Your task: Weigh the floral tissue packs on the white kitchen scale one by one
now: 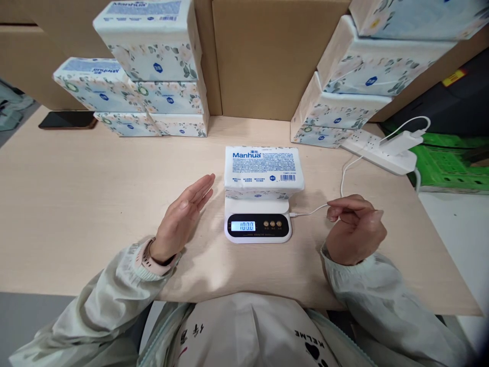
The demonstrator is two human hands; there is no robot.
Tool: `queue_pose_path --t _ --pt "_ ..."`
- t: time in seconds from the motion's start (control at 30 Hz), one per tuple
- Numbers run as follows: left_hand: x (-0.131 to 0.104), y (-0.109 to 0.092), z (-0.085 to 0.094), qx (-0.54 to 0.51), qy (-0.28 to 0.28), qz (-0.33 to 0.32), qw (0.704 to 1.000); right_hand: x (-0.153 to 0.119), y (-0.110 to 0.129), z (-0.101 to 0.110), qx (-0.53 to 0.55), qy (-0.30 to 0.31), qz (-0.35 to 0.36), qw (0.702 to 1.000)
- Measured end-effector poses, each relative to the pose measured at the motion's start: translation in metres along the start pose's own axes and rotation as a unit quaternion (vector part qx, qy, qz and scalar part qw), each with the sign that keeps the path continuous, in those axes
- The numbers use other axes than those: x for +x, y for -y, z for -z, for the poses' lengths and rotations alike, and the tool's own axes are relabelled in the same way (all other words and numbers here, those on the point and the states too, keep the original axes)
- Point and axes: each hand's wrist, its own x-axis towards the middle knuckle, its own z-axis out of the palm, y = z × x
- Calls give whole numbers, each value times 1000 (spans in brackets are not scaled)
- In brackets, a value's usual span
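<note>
A white and blue tissue pack [263,171] labelled Manhua lies on a white scale [256,206], whose lit display reads 100.0. To the left of the pack, my left hand [184,219] is held apart from it, fingers extended and nothing in it. My right hand [355,229] is to the right of the scale, fingers curled, beside the white cable [311,212] plugged into the scale's side. The hand overlaps the cable, and whether the fingers grip anything is hard to see.
Tissue packs stand stacked at the back left [168,97] and back right [336,109], before cardboard boxes [263,61]. A phone [68,120] lies far left. A power strip [382,153] sits at the right, near a green crate [451,165].
</note>
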Motion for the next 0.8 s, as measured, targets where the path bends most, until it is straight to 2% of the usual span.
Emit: queue_pose_path --t 0.47,0.6,0.7,0.8 --pt "1 0 0 10 -1 -2 1000 0 1 0 -20 -10 -8 1000" --pt "7 2 2 20 -9 -12 1000 6 1 4 -72 79 -18 994" --pt "19 3 0 30 -1 -5 1000 13 3 5 -115 141 -67 981" --pt "33 1 -8 40 36 0 999 19 7 2 -131 187 -120 966"
